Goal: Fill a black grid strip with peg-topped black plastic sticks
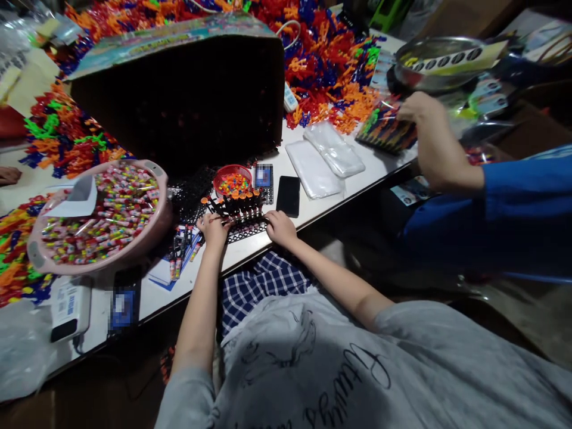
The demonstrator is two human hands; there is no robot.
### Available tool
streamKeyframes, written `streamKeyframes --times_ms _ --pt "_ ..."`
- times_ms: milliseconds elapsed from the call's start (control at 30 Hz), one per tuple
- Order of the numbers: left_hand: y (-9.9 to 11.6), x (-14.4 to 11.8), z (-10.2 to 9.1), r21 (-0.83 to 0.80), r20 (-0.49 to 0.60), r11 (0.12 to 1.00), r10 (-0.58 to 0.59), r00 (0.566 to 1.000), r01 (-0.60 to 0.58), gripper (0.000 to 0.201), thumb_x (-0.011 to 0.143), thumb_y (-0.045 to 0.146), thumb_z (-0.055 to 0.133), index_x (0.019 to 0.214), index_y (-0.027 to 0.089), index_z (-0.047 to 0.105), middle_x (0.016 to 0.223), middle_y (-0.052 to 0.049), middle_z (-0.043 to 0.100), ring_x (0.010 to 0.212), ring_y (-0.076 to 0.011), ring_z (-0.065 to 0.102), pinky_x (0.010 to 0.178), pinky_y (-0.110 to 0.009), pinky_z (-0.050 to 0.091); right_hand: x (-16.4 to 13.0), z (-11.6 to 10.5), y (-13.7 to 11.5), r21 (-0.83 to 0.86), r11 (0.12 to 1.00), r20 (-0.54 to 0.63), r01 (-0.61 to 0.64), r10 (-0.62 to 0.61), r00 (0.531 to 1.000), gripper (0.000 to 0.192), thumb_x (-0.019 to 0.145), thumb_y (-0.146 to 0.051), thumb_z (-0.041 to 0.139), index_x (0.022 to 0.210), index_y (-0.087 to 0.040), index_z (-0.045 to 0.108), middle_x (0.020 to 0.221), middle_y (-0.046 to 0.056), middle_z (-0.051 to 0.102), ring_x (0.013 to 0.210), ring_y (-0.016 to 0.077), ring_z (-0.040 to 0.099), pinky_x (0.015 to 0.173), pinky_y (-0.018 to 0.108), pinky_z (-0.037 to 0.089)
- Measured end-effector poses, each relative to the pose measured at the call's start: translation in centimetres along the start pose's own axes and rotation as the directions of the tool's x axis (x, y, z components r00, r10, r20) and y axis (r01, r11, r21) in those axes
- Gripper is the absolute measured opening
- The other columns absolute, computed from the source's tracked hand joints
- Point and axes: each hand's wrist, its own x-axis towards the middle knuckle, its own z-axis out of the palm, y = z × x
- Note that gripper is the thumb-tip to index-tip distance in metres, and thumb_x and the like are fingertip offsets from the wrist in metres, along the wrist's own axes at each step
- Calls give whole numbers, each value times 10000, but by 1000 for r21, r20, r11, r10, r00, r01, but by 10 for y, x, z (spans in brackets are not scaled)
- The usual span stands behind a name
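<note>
My left hand (213,227) and my right hand (280,227) rest at the near edge of a black perforated tray (243,231) on the white table (187,280), one at each end. A row of several small dark pieces with orange tops (241,199) stands on that tray between my hands. Whether the fingers grip the tray or only touch it is too small to tell. Just behind the row sits a small red basket (232,177) of coloured beads.
A pink basin (96,217) of wrapped sweets stands at left. A large dark box (179,101) rises behind the tray. A black phone (288,195) and clear bags (324,158) lie at right. A co-worker's hand (424,128) in a blue sleeve holds a packet. Coloured plastic pieces (330,65) heap behind.
</note>
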Motion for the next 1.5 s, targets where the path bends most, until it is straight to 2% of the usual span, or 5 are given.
streamKeyframes --times_ms 833,1000,1167,1333,1500 --pt "-31 -80 -68 419 53 900 -160 986 123 257 874 257 480 990 161 688 1039 -183 659 1056 -351 555 921 -497 349 -4 3 9 54 997 8 54 -55 998 371 848 -95 477 1172 -161 645 1164 106 622 949 256 507 845 376 459" --pt "-32 -84 -68 41 -71 947 -317 946 320 260 874 249 456 989 148 666 1009 -152 661 990 -287 606 878 -401 430 -5 4 13 87 993 10 83 -84 996 383 843 -98 480 1186 -145 643 1168 95 634 951 256 500 870 375 456" --pt "-34 -93 -58 -624 39 667 -493 869 407 262 862 379 517 996 175 613 750 -17 604 540 -114 515 539 -250 430 -5 -4 7 99 992 18 77 -80 997 386 836 -82 470 1174 -125 650 1149 110 639 943 256 510 877 375 456" --pt "-26 -96 -52 -865 135 386 -437 889 321 385 652 378 761 940 153 640 773 -7 629 530 -65 512 506 -210 449 -5 -6 6 103 991 14 88 -90 996 386 829 -80 475 1167 -131 653 1143 108 643 943 258 514 860 376 462" --pt "-27 -90 -45 -840 96 413 -523 847 351 311 562 351 806 702 128 640 1019 -117 704 673 -112 615 613 -264 524 -5 -4 8 114 990 -6 88 -88 996 376 834 -87 476 1163 -143 648 1145 102 644 940 259 512 851 381 465"
